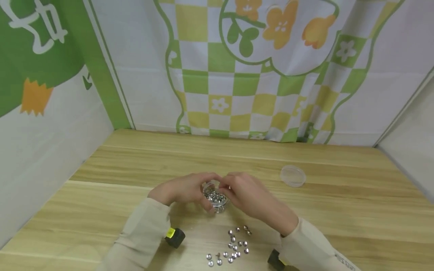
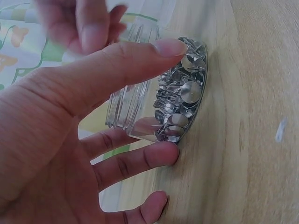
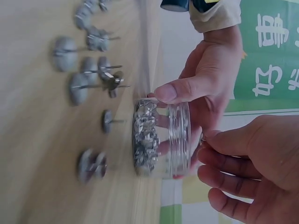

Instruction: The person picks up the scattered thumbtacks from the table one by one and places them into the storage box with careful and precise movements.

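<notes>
Jar [image 3: 162,140] within left hand [image 1: 188,188]

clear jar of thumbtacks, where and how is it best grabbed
Probably grip the clear jar by its round side wall, thumb and fingers opposite, from the left, as the left hand does: its open mouth faces up with the right hand there, and loose thumbtacks lie on the near side.

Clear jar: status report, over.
Left hand grips clear jar, thumbtacks inside. Right hand at its mouth, seemingly pinching a thumbtack. Loose thumbtacks on table; lid off, out of the way.
</notes>
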Demonstrator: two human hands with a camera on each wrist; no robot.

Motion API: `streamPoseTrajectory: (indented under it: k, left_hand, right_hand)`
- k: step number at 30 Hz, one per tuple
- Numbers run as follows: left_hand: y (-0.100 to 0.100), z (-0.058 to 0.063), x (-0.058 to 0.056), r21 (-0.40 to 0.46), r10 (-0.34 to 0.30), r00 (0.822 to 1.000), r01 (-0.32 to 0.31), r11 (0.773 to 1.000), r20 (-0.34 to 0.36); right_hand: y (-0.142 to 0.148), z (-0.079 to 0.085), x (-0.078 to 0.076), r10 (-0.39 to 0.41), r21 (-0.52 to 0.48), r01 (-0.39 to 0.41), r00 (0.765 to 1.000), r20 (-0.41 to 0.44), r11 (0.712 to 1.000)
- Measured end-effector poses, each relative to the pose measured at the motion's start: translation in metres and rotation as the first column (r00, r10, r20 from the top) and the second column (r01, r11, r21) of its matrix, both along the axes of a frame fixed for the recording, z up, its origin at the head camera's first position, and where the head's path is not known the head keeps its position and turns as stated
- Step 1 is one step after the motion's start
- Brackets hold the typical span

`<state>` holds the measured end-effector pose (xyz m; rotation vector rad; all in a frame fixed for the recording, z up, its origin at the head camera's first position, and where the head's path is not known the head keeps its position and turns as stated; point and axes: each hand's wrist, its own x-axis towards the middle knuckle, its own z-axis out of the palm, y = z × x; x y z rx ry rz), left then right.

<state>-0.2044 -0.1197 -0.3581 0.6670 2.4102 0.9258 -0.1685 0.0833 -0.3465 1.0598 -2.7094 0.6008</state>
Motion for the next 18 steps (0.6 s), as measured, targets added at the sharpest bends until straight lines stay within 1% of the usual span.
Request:
streamPoseTrajectory:
  k: [5, 10, 13, 18]
  left_hand:
    - [0.002, -0.004, -0.002, 0.037, -0.025, 1.000, 0.025, 0.999, 0.013]
    - [0.003, -0.005, -0.004, 0.031, -0.027, 1.000, 0.027, 0.999, 0.003]
    - [0.003, -0.004, -0.003, 0.020, -0.025, 1.000, 0.026, 0.999, -0.010]
    - [0.000, -0.002, -0.001, -0.010, -0.008, 1.000, 0.008, 1.000, -0.018]
  right_hand:
    - [-0.012, -0.001, -0.010, -0.034, 0.016, 0.035, 0.999, -0.014, 0.999]
    - [-0.010, -0.004, -0.013, -0.039, 0.019, 0.040, 0.999, -0.032, 0.999]
    - [-0.005, -0.004, -0.010, -0.033, 0.028, 0.034, 0.999, -0.035, 0.999]
    - [0.008, -0.003, 0.004, -0.002, 0.040, 0.002, 1.000, 0.015, 0.999]
